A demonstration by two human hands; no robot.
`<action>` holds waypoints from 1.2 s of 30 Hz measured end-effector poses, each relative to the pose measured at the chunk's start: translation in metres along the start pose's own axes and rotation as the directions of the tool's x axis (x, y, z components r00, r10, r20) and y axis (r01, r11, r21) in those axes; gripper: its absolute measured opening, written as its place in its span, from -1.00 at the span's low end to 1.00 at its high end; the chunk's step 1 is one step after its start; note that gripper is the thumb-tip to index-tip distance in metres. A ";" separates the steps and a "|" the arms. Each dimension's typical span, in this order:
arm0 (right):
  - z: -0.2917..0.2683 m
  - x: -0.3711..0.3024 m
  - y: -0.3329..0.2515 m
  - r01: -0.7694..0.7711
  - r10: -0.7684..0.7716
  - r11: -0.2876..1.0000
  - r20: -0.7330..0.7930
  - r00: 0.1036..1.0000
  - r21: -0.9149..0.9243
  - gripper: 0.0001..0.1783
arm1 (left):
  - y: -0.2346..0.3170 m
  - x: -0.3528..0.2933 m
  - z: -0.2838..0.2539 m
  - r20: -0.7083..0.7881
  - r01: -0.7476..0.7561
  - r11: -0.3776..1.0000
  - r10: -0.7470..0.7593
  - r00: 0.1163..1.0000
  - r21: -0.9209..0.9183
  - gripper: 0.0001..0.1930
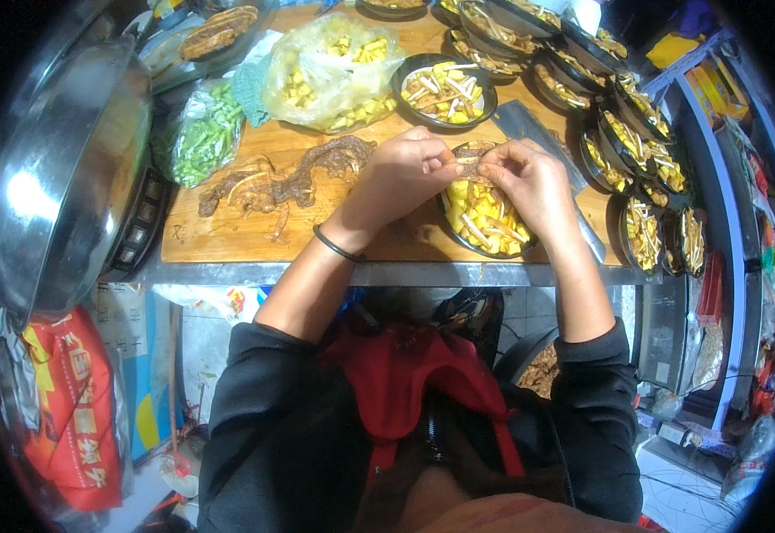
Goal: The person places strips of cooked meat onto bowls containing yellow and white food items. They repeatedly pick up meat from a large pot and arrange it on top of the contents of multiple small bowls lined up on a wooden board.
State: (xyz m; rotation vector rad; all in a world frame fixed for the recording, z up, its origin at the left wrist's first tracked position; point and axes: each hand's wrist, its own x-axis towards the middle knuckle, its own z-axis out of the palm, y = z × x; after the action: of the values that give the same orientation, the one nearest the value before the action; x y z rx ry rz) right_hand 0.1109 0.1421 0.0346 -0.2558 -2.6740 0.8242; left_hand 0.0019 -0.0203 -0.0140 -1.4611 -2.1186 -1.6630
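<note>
While you leaned over a broad wooden board [227, 246], pale tiles showed beneath it, a large metal basin [67, 169] stood beyond its left edge, and purple-edged shelving [714, 133] ran beyond its right. Filled black bowls [643, 233] crowded its right edge and far right corner.

A black bowl [488, 258] sat at the near edge, right of the middle. Over its far rim, your left hand [409, 173] and right hand [529, 182] met, fingertips pinching a small brown shred [469, 163], mostly hidden by your fingers. Your right forearm partly covered a flat dark blade [543, 129]; its handle could not be made out. The fisheye rim cut off the outer shelves.

Glossy yellow cubes and pale, smooth sticks filled your bowl. Limp, ragged brown strips [316, 173] sprawled over the board's left half. Behind them, crinkled clear plastic held more yellow cubes [369, 111]; chopped green pieces [208, 133] filled another bag near the far left corner.
</note>
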 end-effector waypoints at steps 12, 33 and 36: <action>-0.018 -0.017 -0.002 0.016 0.014 0.982 -0.153 0.988 0.191 -0.85 | 0.003 -0.029 -0.071 0.008 0.111 0.978 -0.114 0.993 0.175 -0.87; 0.034 -0.069 -0.067 0.216 -0.234 0.969 0.167 0.958 0.122 -0.74 | 0.003 -0.035 -0.067 0.505 -0.148 0.839 -0.165 0.847 0.523 -0.79; 0.040 -0.066 -0.072 0.257 -0.267 0.940 0.014 0.964 0.225 -0.61 | 0.013 -0.032 -0.074 0.471 0.135 0.937 -0.283 0.836 0.323 -0.77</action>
State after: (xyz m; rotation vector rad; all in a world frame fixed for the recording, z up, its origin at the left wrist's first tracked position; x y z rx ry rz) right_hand 0.1530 0.0455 0.0277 0.1716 -2.5503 1.0375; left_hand -0.0062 -0.0993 0.0072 -1.7738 -2.7412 -1.0216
